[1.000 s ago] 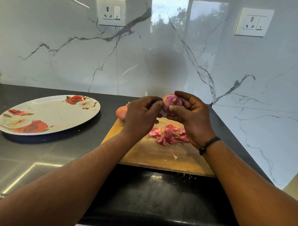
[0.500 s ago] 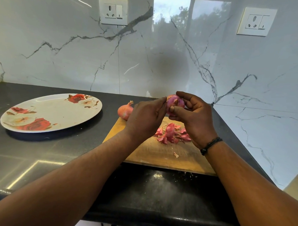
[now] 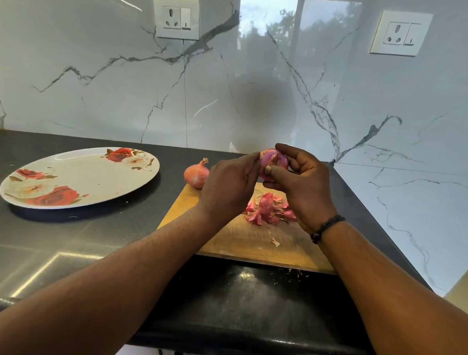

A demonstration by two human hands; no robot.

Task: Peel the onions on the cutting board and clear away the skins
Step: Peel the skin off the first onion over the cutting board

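Above the board: we see a purple onion (image 3: 273,163) held in the air between both hands, over the far part of the cutting board (image 3: 251,240).
Right hand: our right hand (image 3: 305,185) cups the purple onion from the right, fingers curled over its top and back, thumb pressed across its lower front. A dark band sits on that wrist.
Left hand: our left hand (image 3: 228,186) meets the purple onion from the left. We see its back only; the fingertips touch or pinch at the onion's left edge, and whether they hold a strip of skin we cannot tell.
Onion surface: mostly smooth and purple, with a dry brownish tip facing us.
Second onion: an unpeeled onion (image 3: 196,174) with orange-brown skin stands at the far left corner of the cutting board, stem up, just left of our left hand and apart from it.
Skins: a heap of pink onion skins (image 3: 269,209) lies on the cutting board under our right hand. One small scrap (image 3: 275,242) lies alone, nearer to us.
Board: wooden, on the black countertop (image 3: 90,241), near the right corner.
Plate: a white plate (image 3: 93,179) with red roses printed on it rests on the countertop, well left of the board.
Wall: white marble with grey veins, two socket plates (image 3: 176,17) mounted high.
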